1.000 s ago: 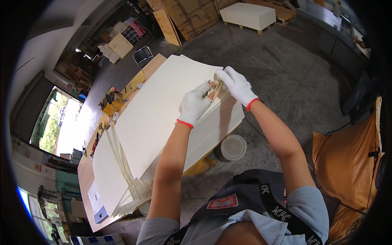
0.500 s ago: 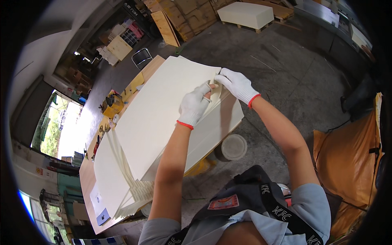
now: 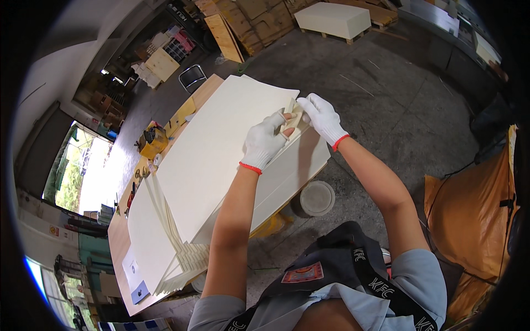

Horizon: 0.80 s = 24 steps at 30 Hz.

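A tall stack of large cream paper sheets point(image 3: 221, 132) lies on the table, its top sheets slightly askew over the lower ones. My left hand point(image 3: 264, 140), in a white glove with bare fingertips poking out, grips the lifted, curled sheet edges near the stack's right corner. Just beyond it my right hand point(image 3: 323, 117), in a white glove with a red cuff, is closed at that same corner, its fingertips pressed together by the sheet edges. What exactly lies between the right fingertips is partly hidden. To the left, another pile of sheets point(image 3: 148, 231) is fanned in steps.
The wooden table point(image 3: 117, 243) carries a yellow box of tools point(image 3: 152, 142) along its far left edge. Beside the stack stands a round lidded bucket point(image 3: 317, 198) on the floor. An orange covered load point(image 3: 469, 215) is at right; a black chair point(image 3: 192, 78) stands behind the table.
My right hand has shifted slightly right and down along the corner. The curled sheet edges show more between my hands, and the left fingertips are spread a little wider.
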{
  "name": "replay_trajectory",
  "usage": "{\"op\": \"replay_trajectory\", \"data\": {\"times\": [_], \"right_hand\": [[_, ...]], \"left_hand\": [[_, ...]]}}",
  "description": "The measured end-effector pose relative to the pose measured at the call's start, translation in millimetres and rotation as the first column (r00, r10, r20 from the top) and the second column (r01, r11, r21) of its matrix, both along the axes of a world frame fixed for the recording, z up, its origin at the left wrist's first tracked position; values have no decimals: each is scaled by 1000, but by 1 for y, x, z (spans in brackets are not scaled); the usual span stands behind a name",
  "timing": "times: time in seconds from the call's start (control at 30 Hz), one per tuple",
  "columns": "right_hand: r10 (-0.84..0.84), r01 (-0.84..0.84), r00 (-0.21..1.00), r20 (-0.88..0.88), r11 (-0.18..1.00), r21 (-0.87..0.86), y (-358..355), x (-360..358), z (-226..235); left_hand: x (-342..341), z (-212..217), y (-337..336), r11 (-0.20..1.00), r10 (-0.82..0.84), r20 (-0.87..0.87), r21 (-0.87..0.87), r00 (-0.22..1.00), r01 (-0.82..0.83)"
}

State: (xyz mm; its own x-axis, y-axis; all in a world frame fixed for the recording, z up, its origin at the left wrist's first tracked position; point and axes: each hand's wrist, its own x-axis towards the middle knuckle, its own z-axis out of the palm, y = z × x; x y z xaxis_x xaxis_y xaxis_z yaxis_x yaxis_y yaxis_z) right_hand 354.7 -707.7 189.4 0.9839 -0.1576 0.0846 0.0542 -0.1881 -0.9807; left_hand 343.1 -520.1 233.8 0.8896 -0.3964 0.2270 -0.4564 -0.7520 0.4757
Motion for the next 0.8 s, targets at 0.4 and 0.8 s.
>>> {"op": "replay_trajectory", "data": {"times": [0.4,0.8], "right_hand": [[50,11,996,76,764,-646,-37,-5,3],[284,98,922,262,485,-869,-32,-4,8]], "left_hand": [[-6,-12,0,972,-144,407,228,902,53],[40,-21,-5,968,71,307,208,949,-140]]}}
